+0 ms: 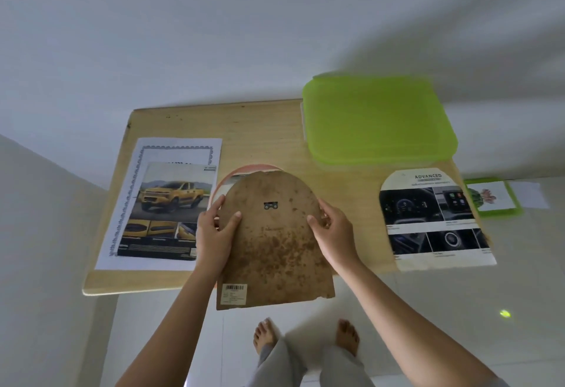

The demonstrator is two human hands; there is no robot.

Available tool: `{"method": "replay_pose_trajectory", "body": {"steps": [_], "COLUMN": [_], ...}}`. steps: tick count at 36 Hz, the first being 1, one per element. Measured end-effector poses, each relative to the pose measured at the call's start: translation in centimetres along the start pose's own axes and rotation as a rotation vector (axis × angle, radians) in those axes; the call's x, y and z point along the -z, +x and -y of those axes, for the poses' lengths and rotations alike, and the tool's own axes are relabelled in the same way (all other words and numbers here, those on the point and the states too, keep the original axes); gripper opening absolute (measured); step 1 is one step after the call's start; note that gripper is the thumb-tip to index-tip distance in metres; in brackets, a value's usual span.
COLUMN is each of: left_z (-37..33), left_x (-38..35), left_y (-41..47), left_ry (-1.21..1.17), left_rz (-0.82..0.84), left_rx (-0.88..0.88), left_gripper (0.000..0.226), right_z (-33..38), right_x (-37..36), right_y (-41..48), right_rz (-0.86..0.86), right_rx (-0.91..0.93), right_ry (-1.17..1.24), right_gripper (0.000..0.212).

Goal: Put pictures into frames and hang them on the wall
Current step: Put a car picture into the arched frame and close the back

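A brown arch-shaped backing board [272, 243], stained and with a barcode sticker at its lower left, is held over the front of the wooden table [266, 132]. My left hand [214, 233] grips its left edge and my right hand [333, 233] grips its right edge, thumbs on top. Under the board's top a pink arch-shaped frame [241, 170] shows its curved rim. A picture cut to the same arch shape, printed with car interior photos [434, 218], lies on the table at the right. A yellow truck picture [171, 212] lies on a white bordered sheet [153, 154] at the left.
A green plastic lid [379, 117] covers a box at the table's back right. A small green frame with a flower picture [492, 197] lies beyond the table's right edge, next to a white card [529, 194]. The white wall rises behind the table. My bare feet stand on the tiled floor below.
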State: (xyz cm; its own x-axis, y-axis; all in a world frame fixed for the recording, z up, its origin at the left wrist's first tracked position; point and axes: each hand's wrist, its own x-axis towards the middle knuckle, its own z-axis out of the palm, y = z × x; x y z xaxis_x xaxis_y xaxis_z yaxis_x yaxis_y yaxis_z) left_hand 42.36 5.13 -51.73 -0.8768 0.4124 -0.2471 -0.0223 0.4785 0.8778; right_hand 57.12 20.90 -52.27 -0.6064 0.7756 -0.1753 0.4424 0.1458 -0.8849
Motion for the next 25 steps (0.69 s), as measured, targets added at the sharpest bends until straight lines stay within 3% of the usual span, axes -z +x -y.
{"method": "replay_pose_trajectory", "body": {"steps": [8,19,25], "left_z": [0.6,1.3,2.2], "left_x": [1.8,1.1,1.5], "left_y": [1.2,2.9,2.6], "left_ry": [0.209,0.425,0.379], "left_rz": [0.004,-0.026,0.007], "left_rx": [0.064,-0.072,-0.068], "left_gripper": [0.061,0.053,0.054], "right_z": [1.2,1.8,1.9], "right_x": [-3.6,-4.5,-5.2], "right_y": [0.8,1.5,1.5], "right_rz": [-0.049,-0.055,-0.045], "right_rx": [-0.005,-0.019,-0.026], "right_ry": [-0.182,-0.36,-0.466], "right_gripper": [0.051,0.05,0.054]}}
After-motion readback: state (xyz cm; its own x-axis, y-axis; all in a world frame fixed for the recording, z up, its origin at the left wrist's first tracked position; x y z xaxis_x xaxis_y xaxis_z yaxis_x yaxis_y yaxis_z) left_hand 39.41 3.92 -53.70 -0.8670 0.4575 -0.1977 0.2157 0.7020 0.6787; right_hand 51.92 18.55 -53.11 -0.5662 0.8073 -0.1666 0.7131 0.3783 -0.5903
